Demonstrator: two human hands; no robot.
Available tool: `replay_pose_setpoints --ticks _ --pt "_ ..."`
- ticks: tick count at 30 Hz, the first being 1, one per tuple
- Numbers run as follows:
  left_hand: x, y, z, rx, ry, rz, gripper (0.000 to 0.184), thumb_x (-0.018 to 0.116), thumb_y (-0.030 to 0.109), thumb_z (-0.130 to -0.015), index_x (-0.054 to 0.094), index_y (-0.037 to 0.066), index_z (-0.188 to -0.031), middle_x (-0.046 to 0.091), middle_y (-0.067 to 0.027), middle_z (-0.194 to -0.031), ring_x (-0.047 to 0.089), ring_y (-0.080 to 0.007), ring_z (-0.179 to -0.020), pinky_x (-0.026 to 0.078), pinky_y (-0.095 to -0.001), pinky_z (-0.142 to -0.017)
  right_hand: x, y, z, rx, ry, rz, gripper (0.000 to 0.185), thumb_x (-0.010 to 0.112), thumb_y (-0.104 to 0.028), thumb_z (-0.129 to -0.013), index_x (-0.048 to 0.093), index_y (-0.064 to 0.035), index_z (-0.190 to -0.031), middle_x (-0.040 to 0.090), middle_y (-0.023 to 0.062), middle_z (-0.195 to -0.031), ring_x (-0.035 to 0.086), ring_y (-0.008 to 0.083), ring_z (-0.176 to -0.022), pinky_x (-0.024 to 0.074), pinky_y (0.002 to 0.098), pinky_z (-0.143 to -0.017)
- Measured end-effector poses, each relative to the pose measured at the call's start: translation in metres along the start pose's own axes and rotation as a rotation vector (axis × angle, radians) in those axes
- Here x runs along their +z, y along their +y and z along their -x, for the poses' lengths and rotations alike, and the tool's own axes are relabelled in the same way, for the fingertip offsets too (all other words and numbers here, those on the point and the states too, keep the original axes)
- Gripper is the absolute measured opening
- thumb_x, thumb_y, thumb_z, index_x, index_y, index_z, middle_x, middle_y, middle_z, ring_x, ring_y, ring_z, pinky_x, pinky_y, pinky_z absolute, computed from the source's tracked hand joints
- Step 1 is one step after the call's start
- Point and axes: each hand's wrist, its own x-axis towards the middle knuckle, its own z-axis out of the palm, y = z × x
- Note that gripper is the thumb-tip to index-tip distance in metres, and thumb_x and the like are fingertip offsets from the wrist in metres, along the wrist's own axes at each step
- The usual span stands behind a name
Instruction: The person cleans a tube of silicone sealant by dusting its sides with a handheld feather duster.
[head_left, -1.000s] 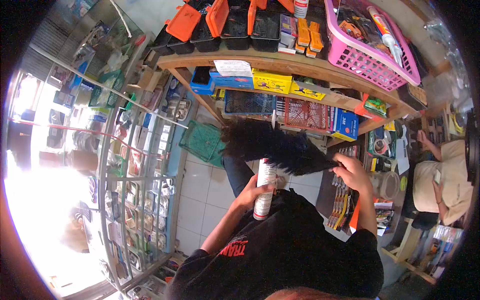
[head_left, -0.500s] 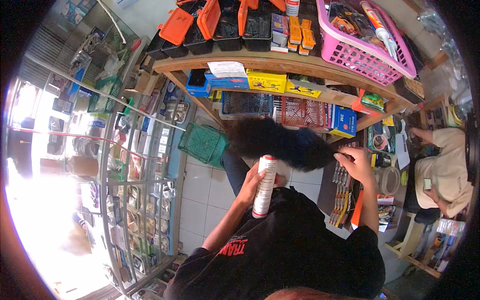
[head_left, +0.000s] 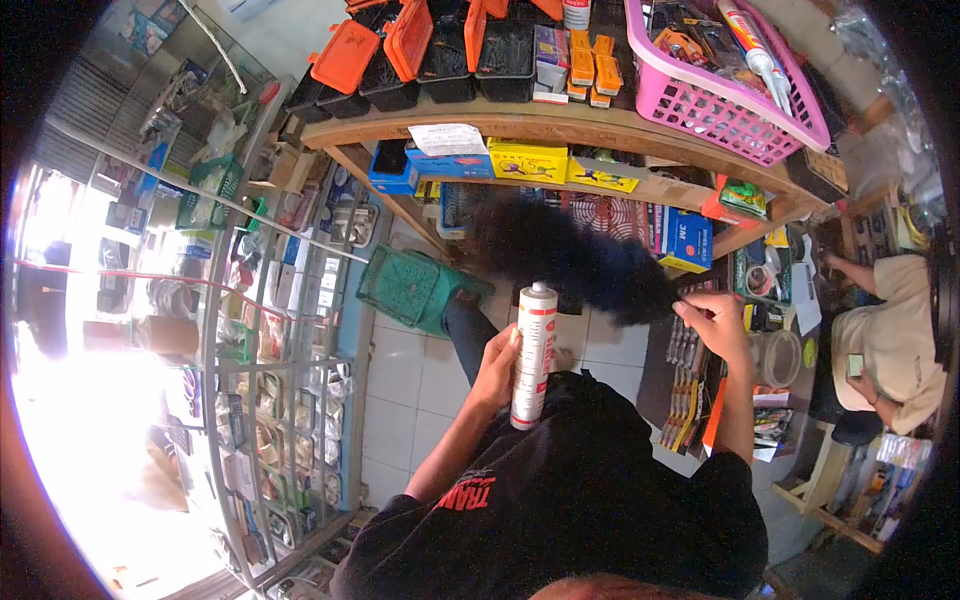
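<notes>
My left hand (head_left: 494, 366) is closed around a white sealant cartridge (head_left: 534, 362) with red bands and red lettering. The cartridge stands nearly upright in front of my black shirt, its nozzle end up. In my right hand (head_left: 714, 322), the fingers pinch the end of a black fluffy duster (head_left: 590, 262). The duster's bushy part reaches leftward, beyond the cartridge's tip and apart from it, and covers some of the lower shelf.
A wooden shelf (head_left: 560, 125) ahead bears black bins with orange lids (head_left: 345, 58) and a pink basket (head_left: 740, 110). A green crate (head_left: 400, 288) sits low at left, near a glass display rack (head_left: 215, 400). Another person (head_left: 885, 335) is at the right.
The duster has moved up and away from the cartridge's top, so the nozzle end now shows. My left hand has turned the cartridge, bringing its red lettering into view.
</notes>
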Motion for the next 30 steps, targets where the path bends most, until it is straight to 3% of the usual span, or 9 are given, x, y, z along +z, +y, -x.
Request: replay_pose_setpoints --ticks 4,7,10,13,17,20,23,26,30 --pt "0.009 -0.001 -0.001 -0.034 -0.028 0.099 0.069 0.037 0.058 -0.095 0.043 0.001 -0.133 0.057 -0.0212 -0.125 0.061 -0.0333 -0.108 0.052 -0.0431 -0.087 0.003 -0.002 -0.001 -0.056 0.099 -0.005 0.021 0.069 -0.016 -0.087 0.065 0.0030 -0.080 0.056 0.0014 -0.060 0.047 0.0053 -0.055 0.0360 0.0252 -0.050" --pt "0.011 -0.003 -0.003 -0.031 -0.112 0.244 0.065 0.035 0.054 -0.098 0.044 -0.002 -0.130 0.058 -0.0222 -0.122 0.060 -0.0289 -0.111 0.049 -0.0417 -0.093 -0.001 0.001 -0.001 -0.062 0.070 0.064 0.020 0.070 -0.015 -0.086 0.066 0.0041 -0.082 0.055 0.0025 -0.059 0.047 0.0065 -0.054 0.0353 0.0264 -0.049" --pt "0.007 -0.009 -0.006 -0.073 -0.112 0.029 0.068 0.030 0.055 -0.098 0.042 -0.002 -0.133 0.058 -0.0218 -0.122 0.060 -0.0294 -0.110 0.049 -0.0421 -0.094 -0.003 0.009 0.004 -0.020 -0.017 -0.002 0.019 0.071 -0.014 -0.085 0.068 0.0045 -0.087 0.054 0.0034 -0.059 0.046 0.0077 -0.054 0.0345 0.0277 -0.049" --pt "0.011 -0.002 -0.008 -0.141 -0.071 0.158 0.067 0.029 0.055 -0.099 0.043 -0.002 -0.132 0.058 -0.0223 -0.123 0.061 -0.0289 -0.108 0.049 -0.0413 -0.093 -0.002 0.006 0.001 -0.079 0.128 0.022 0.020 0.072 -0.014 -0.083 0.069 0.0042 -0.091 0.056 0.0042 -0.062 0.047 0.0085 -0.055 0.0359 0.0279 -0.050" --pt "-0.004 -0.019 -0.011 -0.178 -0.013 0.162 0.060 0.027 0.056 -0.099 0.048 0.007 -0.127 0.062 -0.0117 -0.104 0.063 -0.0231 -0.090 0.053 -0.0369 -0.077 -0.009 0.017 0.008 0.006 -0.036 -0.005 0.022 0.072 -0.013 -0.083 0.069 0.0051 -0.094 0.063 0.0075 -0.069 0.052 0.0088 -0.058 0.0399 0.0269 -0.052" --pt "-0.007 -0.021 -0.008 -0.209 -0.005 0.194 0.059 0.026 0.055 -0.099 0.050 0.006 -0.122 0.062 -0.0080 -0.095 0.063 -0.0193 -0.085 0.053 -0.0333 -0.071 -0.008 0.010 0.010 -0.059 0.069 0.060 0.022 0.072 -0.013 -0.083 0.069 0.0043 -0.096 0.064 0.0077 -0.070 0.053 0.0086 -0.059 0.0407 0.0263 -0.052" --pt "-0.007 -0.027 -0.010 -0.182 0.104 0.189 0.058 0.028 0.054 -0.099 0.052 0.005 -0.118 0.062 -0.0087 -0.093 0.063 -0.0196 -0.083 0.053 -0.0339 -0.071 -0.006 -0.003 0.008 -0.034 0.135 0.045 0.023 0.073 -0.013 -0.082 0.070 0.0033 -0.098 0.064 0.0073 -0.073 0.053 0.0081 -0.060 0.0407 0.0256 -0.053" --pt "-0.006 -0.026 -0.009 -0.166 0.093 0.150 0.059 0.027 0.053 -0.100 0.050 0.003 -0.121 0.063 -0.0126 -0.101 0.064 -0.0242 -0.088 0.053 -0.0378 -0.077 -0.006 0.016 0.012 0.038 -0.097 -0.023 0.023 0.072 -0.011 -0.083 0.069 0.0023 -0.101 0.064 0.0067 -0.075 0.053 0.0079 -0.062 0.0396 0.0257 -0.053" --pt "0.007 -0.017 -0.007 -0.151 0.096 0.173 0.062 0.025 0.053 -0.100 0.048 0.003 -0.127 0.062 -0.0162 -0.111 0.062 -0.0305 -0.099 0.052 -0.0430 -0.084 0.006 0.008 0.010 -0.027 0.012 -0.026 0.022 0.069 -0.006 -0.083 0.068 0.0047 -0.103 0.059 0.0052 -0.073 0.050 0.0071 -0.063 0.0379 0.0245 -0.054"
